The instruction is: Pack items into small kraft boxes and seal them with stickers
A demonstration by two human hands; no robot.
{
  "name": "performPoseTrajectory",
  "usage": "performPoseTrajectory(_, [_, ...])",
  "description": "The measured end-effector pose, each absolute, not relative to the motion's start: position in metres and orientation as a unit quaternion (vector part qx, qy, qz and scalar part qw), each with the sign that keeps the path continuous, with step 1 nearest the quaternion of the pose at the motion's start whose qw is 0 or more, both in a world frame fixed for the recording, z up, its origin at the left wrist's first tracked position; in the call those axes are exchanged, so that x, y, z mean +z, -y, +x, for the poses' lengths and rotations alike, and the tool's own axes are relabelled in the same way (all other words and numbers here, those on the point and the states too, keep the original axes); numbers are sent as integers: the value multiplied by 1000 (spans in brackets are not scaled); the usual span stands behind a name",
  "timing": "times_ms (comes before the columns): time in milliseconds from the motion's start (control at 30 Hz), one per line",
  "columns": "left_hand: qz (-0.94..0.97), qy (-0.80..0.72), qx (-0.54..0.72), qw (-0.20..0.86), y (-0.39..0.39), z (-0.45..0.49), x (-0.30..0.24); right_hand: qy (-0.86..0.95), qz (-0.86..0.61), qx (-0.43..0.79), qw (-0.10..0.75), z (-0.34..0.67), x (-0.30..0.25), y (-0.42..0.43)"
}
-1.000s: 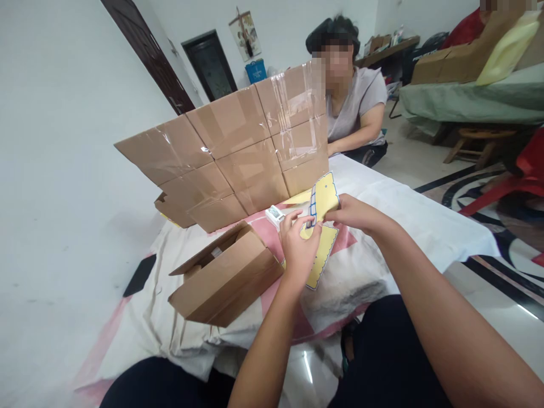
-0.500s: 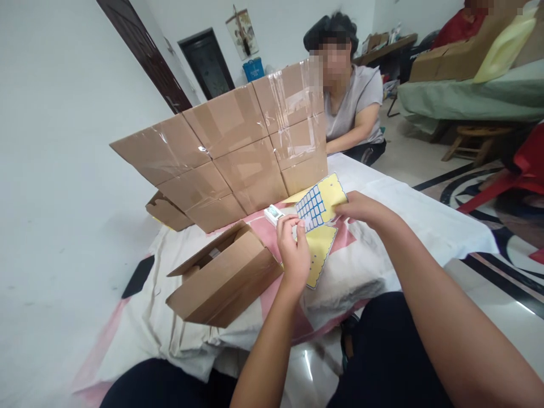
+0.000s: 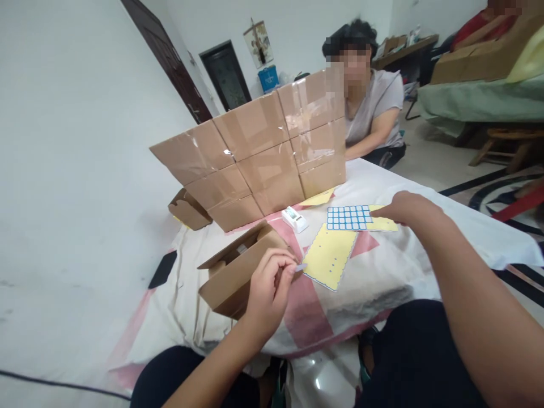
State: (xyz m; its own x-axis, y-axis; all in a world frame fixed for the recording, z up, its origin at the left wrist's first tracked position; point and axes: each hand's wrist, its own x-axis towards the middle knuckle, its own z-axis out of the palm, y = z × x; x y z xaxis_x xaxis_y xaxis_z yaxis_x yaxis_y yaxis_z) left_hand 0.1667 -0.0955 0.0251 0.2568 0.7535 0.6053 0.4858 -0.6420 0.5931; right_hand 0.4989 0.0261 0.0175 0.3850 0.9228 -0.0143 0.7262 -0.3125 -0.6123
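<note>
My left hand (image 3: 274,280) pinches a small thin whitish piece (image 3: 300,267) between thumb and fingertips, over the front cardboard box's right end. My right hand (image 3: 402,208) has its index finger stretched onto a yellow card (image 3: 385,225) with a blue-lined grid of pale squares (image 3: 347,218). That card lies flat on the cloth; the other fingers are mostly hidden under the hand. Between the hands lies a second yellow card (image 3: 331,258) with a wavy blue edge and small blue dots. A small white device with a little screen (image 3: 294,220) rests just left of the grid card.
A tall taped cardboard panel (image 3: 267,164) stands across the table, with another yellow sheet (image 3: 318,197) at its foot. An opened cardboard box (image 3: 232,277) sits front left, and a black flat object (image 3: 164,269) farther left. Another person (image 3: 376,119) sits behind the panel's right end.
The grid card has gone from raised and tilted in my right hand to flat on the cloth. My left hand has moved down, away from the grid, with the whitish piece in its fingers.
</note>
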Motion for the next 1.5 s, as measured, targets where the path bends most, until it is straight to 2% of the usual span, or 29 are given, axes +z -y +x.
performPoseTrajectory(67, [794,-394,446,121,101,148,29,620,-727,137,260,445,42,1])
performPoseTrajectory(167, [791,-398,454,101,103,131,28,819,-435,282,248,360,63,44])
performPoseTrajectory(233, [787,-397,463,90,103,123,26,853,-349,315,227,321,66,60])
performPoseTrajectory(433, [778,-417,470,6,105,92,26,856,-360,257,268,294,56,57])
performPoseTrajectory(633, [759,-449,471,14,105,73,24,867,-311,208,328,283,52,59])
performPoseTrajectory(767, [719,-500,479,-67,95,69,29,809,-380,122,431,283,48,51])
performPoseTrajectory(867, [700,-562,437,-58,84,71,34,781,-372,81,496,284,43,37])
performPoseTrajectory(1033, [700,-588,405,7,73,83,41,802,-355,124,464,284,34,22])
performPoseTrajectory(1267, [733,-526,426,-64,73,86,42,761,-406,170,476,270,17,21])
performPoseTrajectory(1500, [735,-500,453,-68,86,82,39,748,-402,124,513,260,3,8])
